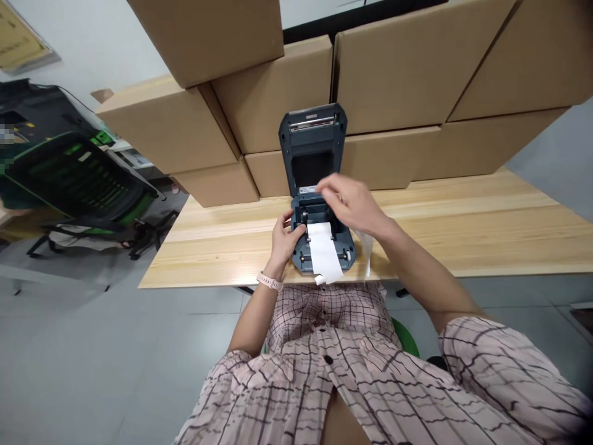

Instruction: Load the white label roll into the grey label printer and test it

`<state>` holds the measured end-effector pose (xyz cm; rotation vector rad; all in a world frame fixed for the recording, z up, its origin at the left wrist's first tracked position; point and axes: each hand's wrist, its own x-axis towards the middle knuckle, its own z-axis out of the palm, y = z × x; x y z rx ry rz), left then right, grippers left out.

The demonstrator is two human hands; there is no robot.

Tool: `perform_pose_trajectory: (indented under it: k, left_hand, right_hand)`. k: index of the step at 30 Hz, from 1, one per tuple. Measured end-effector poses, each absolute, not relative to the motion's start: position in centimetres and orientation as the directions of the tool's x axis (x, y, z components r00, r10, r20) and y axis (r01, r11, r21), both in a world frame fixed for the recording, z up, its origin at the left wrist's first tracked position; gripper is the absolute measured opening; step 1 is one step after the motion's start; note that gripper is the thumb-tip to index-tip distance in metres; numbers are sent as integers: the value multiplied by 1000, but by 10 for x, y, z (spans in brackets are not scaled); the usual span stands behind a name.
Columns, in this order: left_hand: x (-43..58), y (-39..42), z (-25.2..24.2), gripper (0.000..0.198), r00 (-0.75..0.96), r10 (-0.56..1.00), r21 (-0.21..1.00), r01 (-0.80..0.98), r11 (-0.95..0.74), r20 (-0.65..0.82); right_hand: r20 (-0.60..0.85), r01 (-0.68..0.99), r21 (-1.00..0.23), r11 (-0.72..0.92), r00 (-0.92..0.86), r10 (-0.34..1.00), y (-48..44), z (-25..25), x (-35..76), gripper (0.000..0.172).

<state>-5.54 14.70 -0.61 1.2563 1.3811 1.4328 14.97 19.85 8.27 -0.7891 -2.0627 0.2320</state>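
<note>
A dark grey label printer (303,264) stands at the table's front edge with its lid (312,139) raised. A white strip of label paper (324,250) runs out over its front, its end curled. My left hand (283,238) holds the left side of the printer's base, thumb on the inner edge and fingers around the outside. Over the base's right side hovers my right hand (349,201), a little blurred, its fingers loosely bent near the lid's hinge and nothing visible in them. It hides part of the printer's inside. A thin translucent strip (368,250) hangs beside the printer's right side.
Stacked cardboard boxes (389,80) line the back of the wooden table (463,235), just behind the raised lid. On the left, past the table's end, is a black and green office chair (83,185). A green seat edge (405,339) shows beneath me.
</note>
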Motion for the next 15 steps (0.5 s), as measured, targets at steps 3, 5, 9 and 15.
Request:
perform_pose_trajectory:
  k: [3,5,9,15]
  left_hand:
    - [-56,150,-7,57,-214,966,986,117,-120,143]
    - [-57,152,-9,56,-213,966,984,132,-119,145]
    - [-59,153,-11,56,-194,967,980,142,-140,166]
    - [-65,156,-13,75,-83,984,987,62,-151,156]
  right_hand:
    - [277,432,-500,750,-741,612,193,65,155,31]
    - [130,426,-478,768,-831,541,201,63,155,35]
    - [-36,453,-404,795,-876,481,215,69,147,40]
    - [-24,337,-615,713,-912,410,218,79,161,59]
